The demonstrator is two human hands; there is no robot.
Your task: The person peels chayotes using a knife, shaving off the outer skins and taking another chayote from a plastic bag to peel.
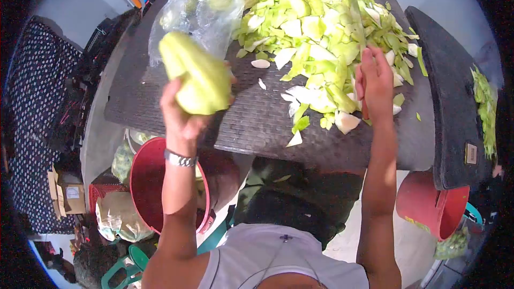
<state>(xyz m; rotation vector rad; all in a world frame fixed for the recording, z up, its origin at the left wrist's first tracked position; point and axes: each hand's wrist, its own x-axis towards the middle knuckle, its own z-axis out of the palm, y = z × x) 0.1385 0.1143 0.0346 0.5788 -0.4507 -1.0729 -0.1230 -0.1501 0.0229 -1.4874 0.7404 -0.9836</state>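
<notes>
My left hand (184, 104) is wrapped round a pale green, peeled-looking fruit, apparently a green papaya (198, 77), and holds it tilted above the left part of the dark table (246, 123). In my right hand (375, 77) is a knife (355, 10), its long blade pointing up and away over the pile. Its handle sticks out below my fist. A large heap of green and white peelings (316, 32) covers the table's middle and far right. Some loose scraps lie near the front edge.
A clear plastic bag (206, 8) with green produce lies at the table's back left. Below the table are a large red tub (140, 182) at left and a red bucket (423, 198) at right. More peelings (484, 109) lie along the dark panel (450, 91) at right.
</notes>
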